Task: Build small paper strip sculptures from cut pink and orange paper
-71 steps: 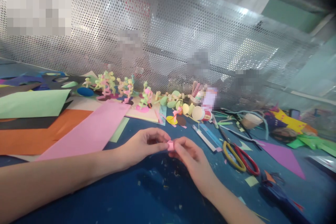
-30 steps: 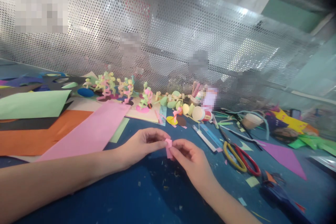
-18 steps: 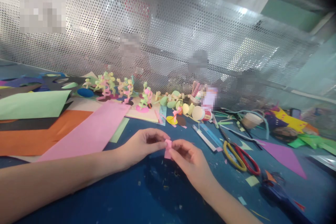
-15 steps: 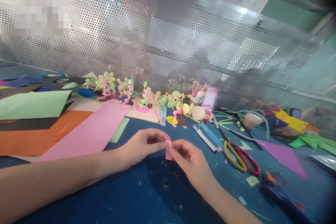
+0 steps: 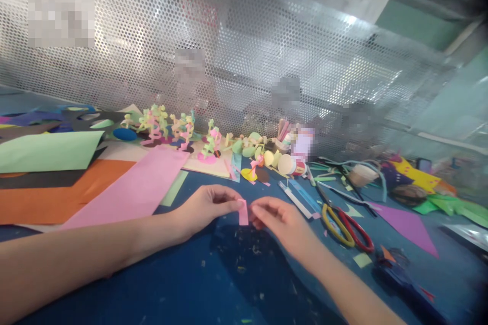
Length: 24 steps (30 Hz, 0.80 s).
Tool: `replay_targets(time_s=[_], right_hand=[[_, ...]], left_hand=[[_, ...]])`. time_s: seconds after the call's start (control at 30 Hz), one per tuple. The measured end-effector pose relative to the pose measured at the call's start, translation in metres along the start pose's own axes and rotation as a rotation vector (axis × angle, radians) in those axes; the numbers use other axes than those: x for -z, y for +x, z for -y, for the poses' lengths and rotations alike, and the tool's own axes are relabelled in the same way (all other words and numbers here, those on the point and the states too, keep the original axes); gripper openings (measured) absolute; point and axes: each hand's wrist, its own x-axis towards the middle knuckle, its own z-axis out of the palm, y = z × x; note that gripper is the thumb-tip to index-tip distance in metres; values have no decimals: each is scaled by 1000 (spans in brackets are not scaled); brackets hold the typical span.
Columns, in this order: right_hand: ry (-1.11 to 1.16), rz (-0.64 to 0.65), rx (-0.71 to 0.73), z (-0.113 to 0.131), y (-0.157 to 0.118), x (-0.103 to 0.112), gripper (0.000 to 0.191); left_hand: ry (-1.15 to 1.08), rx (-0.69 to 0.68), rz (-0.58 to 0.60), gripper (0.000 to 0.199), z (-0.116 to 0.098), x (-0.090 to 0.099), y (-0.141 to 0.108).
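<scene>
A short strip of pink paper (image 5: 244, 216) hangs between the two hands, its upper end at the left fingertips and its lower end pointing down over the blue table (image 5: 160, 274). The left hand (image 5: 209, 208) is closed in a pinch, thumb against forefinger, and has hold of the strip by that upper end; its other fingers are curled behind. The right hand (image 5: 280, 218) is just to the right of the strip, with a narrow gap separating its fingertips from the paper. It is partly open, the fingers loosely bent and the thumb near the forefinger, and nothing shows in its grip.

To the left of the strip, beyond the left wrist, lie a large pink sheet (image 5: 133, 183), an orange sheet (image 5: 41, 208) partly under it, and a pale green sheet (image 5: 46, 150) farther off. Beyond the strip and to its left stands a cluster of small paper figures (image 5: 154, 124) in yellow, green and pink. A white bottle (image 5: 286, 164) with a red label lies on its side beyond the strip, slightly right. Right of the strip, past the right hand, are scissors (image 5: 332, 206) with one yellow and one red handle loop, and farther right a purple piece of paper (image 5: 406, 228).
</scene>
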Motion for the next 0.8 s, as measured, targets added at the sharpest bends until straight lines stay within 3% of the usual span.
replay_targets(time_s=[0.07,0.13,0.2,0.23,0.33,0.47,0.67,0.8], right_hand=[[-202,-54,-35,1,3,28,21],[-613,-255,-66,-3,4,64,18],[-978,-385,-250,-11,2,101,14],[-1128,-362,-402,-16,0,118,16],[-1193,-285,-584,-33,-7,150,25],[-1159,-196,-655,-47,-11,156,37],[-1108,-138,-665,-57,-7,148,27],[-1098,-152,-663,-64,-5,147,29]], left_hand=[[-16,14,-13,26,0,1,0],[-36,22,-13,27,-1,1,-1],[-55,25,-17,27,-1,1,-1],[-60,24,-26,27,-1,1,-1],[-56,6,-47,26,-2,0,-1],[-47,-8,-24,26,-3,0,-2],[-62,12,-56,26,-3,0,-3],[-93,-3,-88,23,-3,1,-2]])
